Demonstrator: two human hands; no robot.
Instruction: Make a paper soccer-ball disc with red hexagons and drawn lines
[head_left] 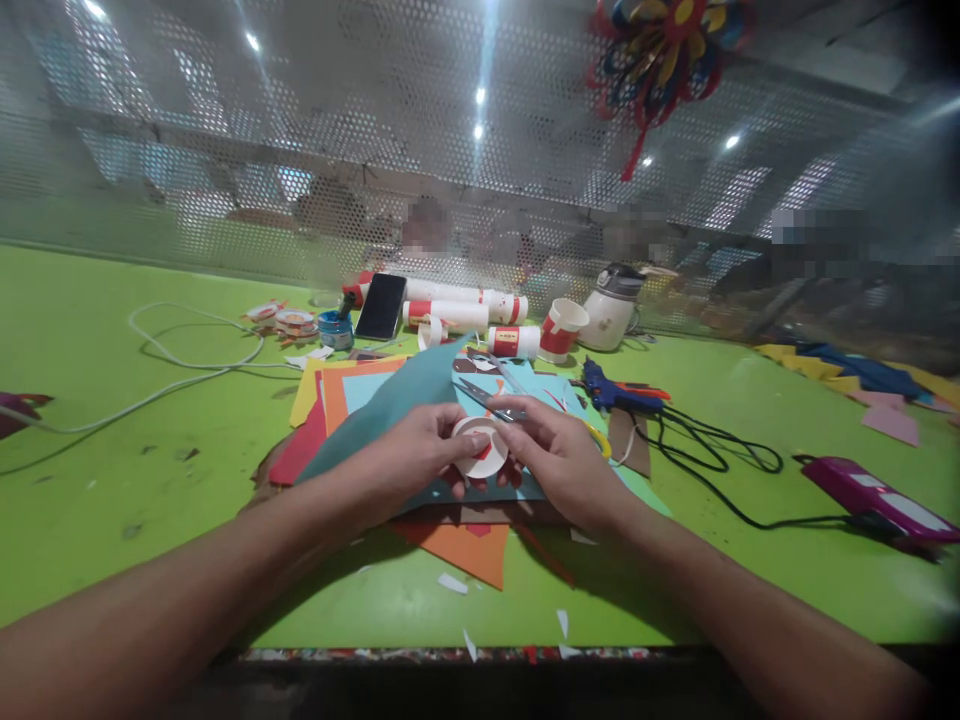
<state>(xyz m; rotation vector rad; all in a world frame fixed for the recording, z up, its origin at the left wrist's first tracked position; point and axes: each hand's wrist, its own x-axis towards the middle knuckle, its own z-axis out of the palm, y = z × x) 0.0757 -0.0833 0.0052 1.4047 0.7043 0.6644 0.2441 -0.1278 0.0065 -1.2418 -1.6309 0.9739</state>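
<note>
Between my two hands is a shallow white paper cup bottom (491,462) with a small red piece inside it. My left hand (431,445) grips its left side, the thumb lying over the red piece. On the other side my right hand (551,450) pinches the rim with thumb and fingers. Scissors (484,397) with a yellow handle lie just behind my right hand, partly covered by it. Under both hands spreads a pile of coloured sheets, with a curled teal sheet (390,410) on top and an orange sheet (472,550) sticking out in front.
A blue glue gun (619,388) lies to the right, its black cord near a magenta power strip (874,495). Behind the sheets are a phone (381,307), stacked paper cups (450,315), a single cup (562,330), a kettle (611,308) and a blue jar (335,330).
</note>
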